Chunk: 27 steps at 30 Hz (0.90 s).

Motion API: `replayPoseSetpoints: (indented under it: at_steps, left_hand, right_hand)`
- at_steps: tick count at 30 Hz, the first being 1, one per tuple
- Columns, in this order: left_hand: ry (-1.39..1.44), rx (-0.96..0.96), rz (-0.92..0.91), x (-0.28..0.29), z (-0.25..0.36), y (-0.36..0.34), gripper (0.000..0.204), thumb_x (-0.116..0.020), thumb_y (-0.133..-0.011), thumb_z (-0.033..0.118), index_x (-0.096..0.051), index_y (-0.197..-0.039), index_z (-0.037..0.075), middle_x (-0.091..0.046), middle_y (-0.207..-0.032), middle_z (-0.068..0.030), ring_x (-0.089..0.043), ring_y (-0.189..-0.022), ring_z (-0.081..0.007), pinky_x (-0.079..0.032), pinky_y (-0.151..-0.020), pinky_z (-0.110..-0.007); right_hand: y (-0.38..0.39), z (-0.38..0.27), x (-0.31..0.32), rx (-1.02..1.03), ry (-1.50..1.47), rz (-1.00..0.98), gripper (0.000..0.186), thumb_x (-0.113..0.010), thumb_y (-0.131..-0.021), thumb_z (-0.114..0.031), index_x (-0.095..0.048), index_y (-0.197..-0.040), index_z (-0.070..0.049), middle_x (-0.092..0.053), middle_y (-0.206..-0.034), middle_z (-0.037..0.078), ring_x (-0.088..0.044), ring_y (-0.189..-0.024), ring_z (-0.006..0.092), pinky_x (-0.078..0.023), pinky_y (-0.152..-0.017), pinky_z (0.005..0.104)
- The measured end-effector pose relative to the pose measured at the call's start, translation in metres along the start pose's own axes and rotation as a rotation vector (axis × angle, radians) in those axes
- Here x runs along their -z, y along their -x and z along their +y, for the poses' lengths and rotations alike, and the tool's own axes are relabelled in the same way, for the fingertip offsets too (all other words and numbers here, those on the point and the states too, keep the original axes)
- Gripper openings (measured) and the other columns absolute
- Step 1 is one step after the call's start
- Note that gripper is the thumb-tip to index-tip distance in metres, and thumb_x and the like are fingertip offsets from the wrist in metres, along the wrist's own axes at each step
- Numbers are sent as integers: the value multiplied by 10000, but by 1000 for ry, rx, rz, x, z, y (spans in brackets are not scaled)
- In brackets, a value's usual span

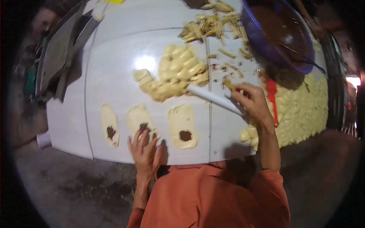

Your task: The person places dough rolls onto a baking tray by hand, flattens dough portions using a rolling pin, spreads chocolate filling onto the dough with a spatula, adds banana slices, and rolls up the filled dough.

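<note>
Three flattened ovals of pale yellow dough lie along the near side of the table: a left oval point(108, 118), a middle oval point(137, 114) and a right oval point(183, 117). Each carries a dark brown dab of filling near its lower end. My left hand point(144, 152) has its fingers apart, their tips at the lower end of the middle oval. Between the thumb and fingers of my right hand point(253, 100) is a small yellow-brown strip point(229, 84). Just under that hand lies a white rolling pin point(215, 99), its far end against a heap of dough pieces point(175, 70).
More yellow-brown strips point(213, 24) lie scattered at the far side. A purple basin point(253, 28) of brown paste, with a utensil, stands far right. Many small dough pieces point(302, 110) cover the right side, beside a red flat tool point(271, 95). Metal trays point(57, 57) stand far left.
</note>
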<state>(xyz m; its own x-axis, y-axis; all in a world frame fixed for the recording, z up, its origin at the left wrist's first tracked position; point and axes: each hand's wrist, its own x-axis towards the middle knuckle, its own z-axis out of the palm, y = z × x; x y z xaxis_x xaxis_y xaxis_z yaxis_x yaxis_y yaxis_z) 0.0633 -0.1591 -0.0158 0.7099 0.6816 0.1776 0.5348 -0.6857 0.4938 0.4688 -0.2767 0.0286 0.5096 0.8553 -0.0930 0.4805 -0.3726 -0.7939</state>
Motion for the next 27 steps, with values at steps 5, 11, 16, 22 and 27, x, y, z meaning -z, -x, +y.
replayPoseSetpoints:
  at_steps: [5,11,16,22,27]
  left_hand:
    - [20,-96,-50,-11,3,9,303,-858,-864,312,-757,-1122,191,-630,-1393,-44,-513,-1398,-309,-240,-1225,-650]
    - [74,-219,-23,-17,14,13,234,-861,-837,312,-761,-1033,232,-630,-979,35,-624,-1060,-187,-353,-1161,-582]
    - [123,-312,-19,-24,20,2,256,-865,-821,241,-760,-1052,211,-615,-873,43,-616,-880,-158,-462,-997,-455]
    - [99,-348,-42,-27,18,-2,291,-860,-830,231,-755,-1100,209,-596,-848,42,-616,-855,-156,-473,-885,-408]
    - [76,-414,-31,-38,15,-6,218,-830,-846,195,-741,-1044,178,-597,-855,29,-623,-854,-159,-473,-832,-386]
  right_hand:
    - [50,-43,-67,281,110,-169,172,-745,-926,-149,-747,-1066,-48,-699,-902,93,-702,-759,255,-546,-669,357]
    - [76,-31,-123,585,344,-255,275,-738,-850,-90,-708,-1121,-121,-660,-946,31,-699,-762,226,-552,-598,355]
    - [83,-40,-116,524,348,-300,216,-743,-887,-104,-726,-1101,-92,-690,-955,66,-700,-792,254,-556,-646,367]
    - [101,-37,-111,577,314,-260,230,-759,-883,-152,-714,-1108,-132,-675,-999,39,-697,-779,216,-554,-623,355]
    - [113,-15,-129,591,406,-230,159,-740,-925,-163,-708,-1075,-120,-680,-1045,56,-708,-824,225,-564,-637,357]
